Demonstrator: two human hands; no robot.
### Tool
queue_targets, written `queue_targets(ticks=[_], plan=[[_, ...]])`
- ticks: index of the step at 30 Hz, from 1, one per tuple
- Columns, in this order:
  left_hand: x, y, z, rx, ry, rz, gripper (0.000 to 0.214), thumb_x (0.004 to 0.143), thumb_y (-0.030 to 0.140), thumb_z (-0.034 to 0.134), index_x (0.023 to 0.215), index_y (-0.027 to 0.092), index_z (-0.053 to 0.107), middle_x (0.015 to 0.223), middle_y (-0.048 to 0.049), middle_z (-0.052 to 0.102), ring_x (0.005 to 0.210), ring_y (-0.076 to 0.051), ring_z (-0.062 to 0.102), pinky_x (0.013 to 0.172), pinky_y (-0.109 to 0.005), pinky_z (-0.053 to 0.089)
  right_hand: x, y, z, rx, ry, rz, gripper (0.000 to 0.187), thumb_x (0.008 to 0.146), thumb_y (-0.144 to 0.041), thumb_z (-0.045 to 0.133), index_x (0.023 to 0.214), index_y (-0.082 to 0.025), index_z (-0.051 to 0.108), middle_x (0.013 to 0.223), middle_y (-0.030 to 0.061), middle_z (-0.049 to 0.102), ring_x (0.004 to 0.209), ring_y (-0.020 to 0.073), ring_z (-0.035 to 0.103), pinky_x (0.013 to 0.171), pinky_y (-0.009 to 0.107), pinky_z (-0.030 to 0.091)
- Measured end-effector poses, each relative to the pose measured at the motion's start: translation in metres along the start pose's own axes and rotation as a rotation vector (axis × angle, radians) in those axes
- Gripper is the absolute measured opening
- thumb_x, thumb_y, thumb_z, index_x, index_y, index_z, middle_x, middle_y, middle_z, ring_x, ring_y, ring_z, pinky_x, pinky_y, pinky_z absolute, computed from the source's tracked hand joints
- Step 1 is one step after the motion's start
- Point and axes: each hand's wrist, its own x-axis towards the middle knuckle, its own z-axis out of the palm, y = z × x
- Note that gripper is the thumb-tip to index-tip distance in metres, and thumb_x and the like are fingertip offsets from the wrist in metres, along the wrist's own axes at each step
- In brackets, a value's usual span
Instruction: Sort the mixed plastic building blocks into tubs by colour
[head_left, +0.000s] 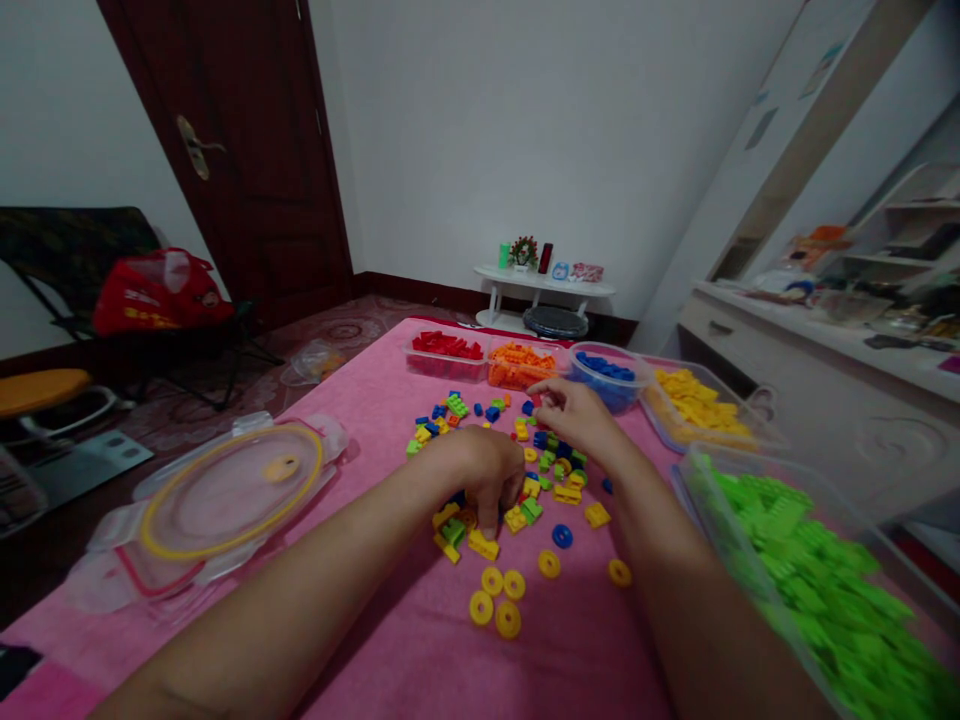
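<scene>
A scatter of small plastic building bricks (pixel 555 470) in yellow, green, blue and orange lies on a pink tablecloth (pixel 420 640). My left hand (pixel 484 475) curls down over the near side of the pile, fingertips pinched among yellow and green pieces; what it grips is hidden. My right hand (pixel 574 410) reaches to the far side of the pile, fingers closed on a small red piece. Several yellow rings (pixel 496 595) lie nearest me.
Sorting tubs line the far and right edges: red bricks (pixel 448 352), orange bricks (pixel 520 364), blue pieces (pixel 609 372), yellow bricks (pixel 694 400), green bricks (pixel 810 555). Clear container lids (pixel 225 495) lie stacked at left. A chair with a red bag (pixel 154 292) stands beyond.
</scene>
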Motion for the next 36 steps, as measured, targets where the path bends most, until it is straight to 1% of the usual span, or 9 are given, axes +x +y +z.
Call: queue_targets(ticks=[5, 9, 13, 16, 21, 25, 28, 32, 36], plan=[[0.001, 0.002, 0.004, 0.058, 0.078, -0.031, 0.020, 0.039, 0.009, 0.080, 0.046, 0.022, 0.066, 0.043, 0.0012, 0.059, 0.035, -0.014, 0.047, 0.047, -0.028, 0.042, -0.001, -0.003, 0.004, -0.070, -0.043, -0.013, 0.031, 0.063, -0.018, 0.055, 0.092, -0.015, 0.067, 0.055, -0.0049, 0.052, 0.052, 0.0099, 0.047, 0.050, 0.021, 0.033], [-0.006, -0.012, -0.006, -0.155, 0.049, -0.008, 0.018, 0.049, 0.008, 0.073, 0.060, 0.021, 0.071, 0.054, 0.0008, 0.065, 0.046, -0.014, 0.053, 0.051, -0.025, 0.043, -0.002, -0.006, 0.007, 0.014, -0.007, -0.014, 0.031, 0.064, -0.019, 0.058, 0.094, -0.014, 0.065, 0.055, -0.0054, 0.052, 0.049, 0.0094, 0.047, 0.049, 0.021, 0.033], [-0.008, -0.034, -0.022, -0.643, 0.298, -0.015, 0.027, 0.059, 0.011, 0.065, 0.085, 0.019, 0.068, 0.063, 0.0009, 0.065, 0.052, -0.012, 0.057, 0.050, -0.020, 0.043, -0.003, -0.023, 0.008, 0.299, 0.144, 0.010, 0.036, 0.066, -0.026, 0.061, 0.099, -0.014, 0.059, 0.059, -0.0043, 0.055, 0.049, 0.0105, 0.050, 0.049, 0.023, 0.039], [0.000, -0.044, -0.025, -1.129, 0.495, -0.091, 0.024, 0.066, 0.017, 0.063, 0.090, 0.017, 0.061, 0.070, 0.0002, 0.063, 0.053, -0.010, 0.059, 0.051, -0.020, 0.048, -0.004, -0.038, 0.011, 0.438, 0.215, -0.026, 0.034, 0.068, -0.030, 0.063, 0.098, -0.015, 0.058, 0.063, -0.0034, 0.055, 0.051, 0.0107, 0.052, 0.050, 0.024, 0.043], [0.019, -0.043, -0.010, -1.828, 0.389, -0.013, 0.022, 0.084, 0.033, 0.050, 0.086, 0.012, 0.055, 0.069, -0.0069, 0.063, 0.062, -0.015, 0.064, 0.059, -0.026, 0.055, -0.006, -0.045, 0.020, 0.244, 0.212, -0.128, 0.033, 0.070, -0.027, 0.063, 0.101, -0.016, 0.063, 0.077, 0.0027, 0.063, 0.061, 0.0132, 0.057, 0.056, 0.026, 0.047], [0.022, -0.042, -0.009, -2.028, 0.412, 0.011, 0.031, 0.092, 0.029, 0.035, 0.086, 0.007, 0.056, 0.065, -0.0095, 0.060, 0.057, -0.012, 0.060, 0.047, -0.015, 0.048, -0.007, -0.044, 0.015, 0.166, 0.330, -0.162, 0.030, 0.072, -0.028, 0.062, 0.100, -0.016, 0.065, 0.097, 0.0084, 0.067, 0.065, 0.0139, 0.059, 0.061, 0.028, 0.049], [0.017, -0.050, -0.035, -2.030, 0.691, -0.069, 0.024, 0.090, 0.019, 0.035, 0.082, 0.008, 0.055, 0.061, -0.0065, 0.056, 0.055, -0.009, 0.056, 0.046, -0.012, 0.045, -0.008, -0.046, 0.004, 0.239, 0.386, -0.129, 0.028, 0.076, -0.032, 0.059, 0.097, -0.015, 0.065, 0.092, 0.0079, 0.068, 0.057, 0.0123, 0.057, 0.056, 0.027, 0.048], [0.017, -0.074, -0.096, -1.757, 1.243, -0.238, 0.016, 0.087, 0.020, 0.041, 0.080, 0.014, 0.054, 0.060, -0.0007, 0.051, 0.058, -0.010, 0.055, 0.068, -0.027, 0.053, -0.009, -0.046, -0.007, 0.324, 0.398, -0.084, 0.029, 0.077, -0.034, 0.057, 0.097, -0.014, 0.064, 0.085, 0.0064, 0.067, 0.052, 0.0114, 0.056, 0.050, 0.025, 0.047], [0.031, -0.098, -0.137, -1.636, 1.267, -0.359, 0.026, 0.082, 0.039, 0.052, 0.089, 0.015, 0.057, 0.088, -0.0094, 0.060, 0.081, -0.019, 0.060, 0.087, -0.042, 0.045, -0.008, -0.043, -0.010, 0.333, 0.403, -0.081, 0.030, 0.076, -0.034, 0.058, 0.099, -0.015, 0.063, 0.085, 0.0055, 0.066, 0.052, 0.0112, 0.058, 0.050, 0.025, 0.048]])
